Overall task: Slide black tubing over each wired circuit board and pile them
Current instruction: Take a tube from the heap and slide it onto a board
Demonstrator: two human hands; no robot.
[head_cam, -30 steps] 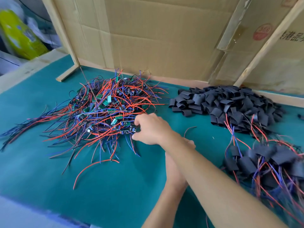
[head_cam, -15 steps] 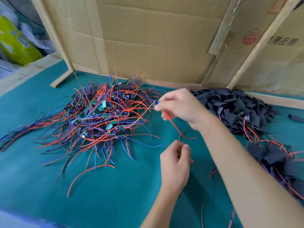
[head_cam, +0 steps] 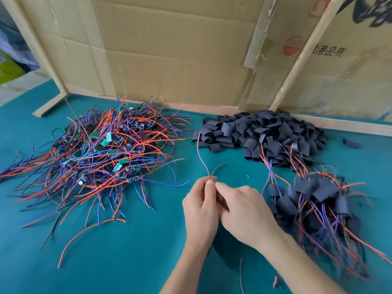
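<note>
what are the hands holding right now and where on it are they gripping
Both hands, left hand and right hand, pinch one wired piece low on its wires; the loose ends stick up. Whatever is below is hidden.

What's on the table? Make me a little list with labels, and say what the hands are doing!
surface: green mat
back wall: cardboard
left pile: bare boards with red and blue wires
back right pile: black tubes, empty
right pile: finished boards, tubes already on
left hand: pinches wires that stick up above the fingers
right hand: against the left one, fingers curled; what it grips is hidden
board in hand: not visible
</note>
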